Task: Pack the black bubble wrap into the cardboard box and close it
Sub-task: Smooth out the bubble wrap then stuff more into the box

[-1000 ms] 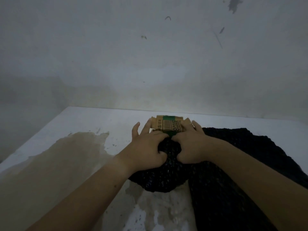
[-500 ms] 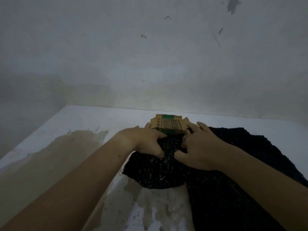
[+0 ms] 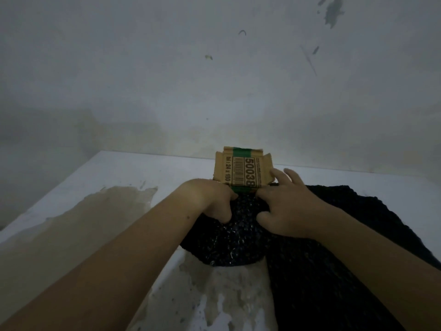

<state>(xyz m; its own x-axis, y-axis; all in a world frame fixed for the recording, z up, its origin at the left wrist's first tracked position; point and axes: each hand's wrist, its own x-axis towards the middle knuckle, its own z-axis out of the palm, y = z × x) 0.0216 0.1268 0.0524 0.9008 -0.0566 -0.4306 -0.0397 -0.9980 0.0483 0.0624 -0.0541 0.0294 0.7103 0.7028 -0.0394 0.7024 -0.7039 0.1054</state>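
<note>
Black bubble wrap (image 3: 334, 271) fills the near right of the view – a wide sheet lying flat on the table (image 3: 133, 173) and running off the bottom edge. Toward the centre it's bunched into a rounded lump w/ glints on the bubbles, and both hands sit on top of that lump. Coming in from the lower left, the left hand (image 3: 210, 199) is knuckles-up, fingers curled down and dug into the wrap, thumb tucked against the lump's near-left side, so it grips the wrap. By contrast the right hand (image 3: 290, 211) is looser – fingers spread and fairly straight, thumb and forefinger laid on the lump, resting rather than gripping, w/ two other fingertips reaching fwd to touch the right edge of the cardboard box (image 3: 241, 172). That box stands just beyond the lump, touching it, a brown panel tilted up toward the camera showing a barcode (image 3: 238, 173), the no. "50038" and green tape (image 3: 242, 152) across its top and bottom edges. Whether any wrap is inside the box is hidden by the hands. Tabletop is white, w/ a big tan stain (image 3: 90, 218) on the left and flaky patches near the front. Behind everything, a dim grey wall (image 3: 214, 87) w/ a few dark marks.
</note>
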